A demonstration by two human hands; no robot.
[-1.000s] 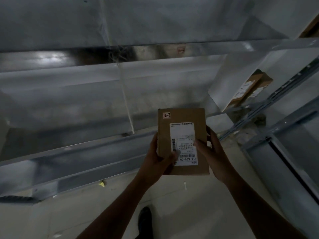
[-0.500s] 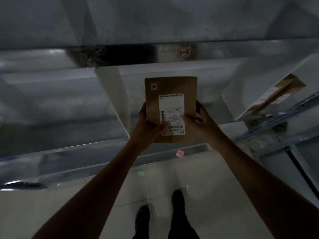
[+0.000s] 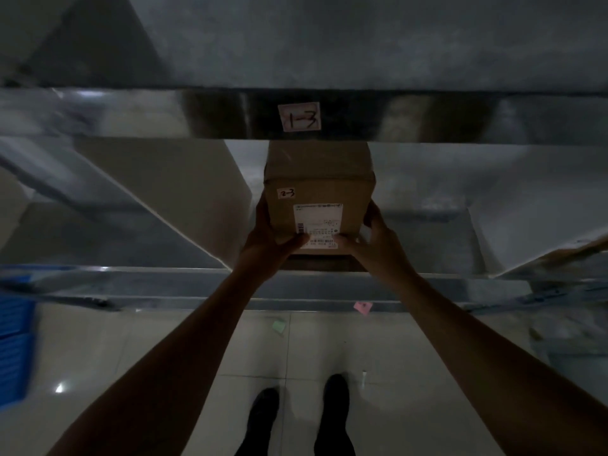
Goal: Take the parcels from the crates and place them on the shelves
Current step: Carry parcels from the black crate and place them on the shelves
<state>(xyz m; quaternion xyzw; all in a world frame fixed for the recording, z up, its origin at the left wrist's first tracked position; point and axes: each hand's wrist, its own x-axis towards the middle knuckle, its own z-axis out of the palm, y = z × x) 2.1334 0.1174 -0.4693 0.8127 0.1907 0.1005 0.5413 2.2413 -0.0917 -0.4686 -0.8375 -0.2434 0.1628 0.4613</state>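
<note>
I read "1-3" on white paper tag (image 3: pixel 299 116), grey metal shelf rail (image 3: pixel 427 116). "2-3" on small white sticker (image 3: pixel 287 193), brown cardboard parcel (image 3: pixel 329 179). White shipping label (image 3: pixel 318 222): print illegible.

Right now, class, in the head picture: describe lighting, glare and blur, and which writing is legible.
Head view: dim overall; glare on the upper shelf edge; blue crate at left smeared by motion; shelf tag reads 1-3, the sticker on the parcel 2-3; its shipping label unreadable.

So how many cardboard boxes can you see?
1 for certain: the parcel, gripped by the left hand and right hand, at the shelf below the 1-3 tag. A brown edge at far right may be a second box; others could be hidden.
</note>
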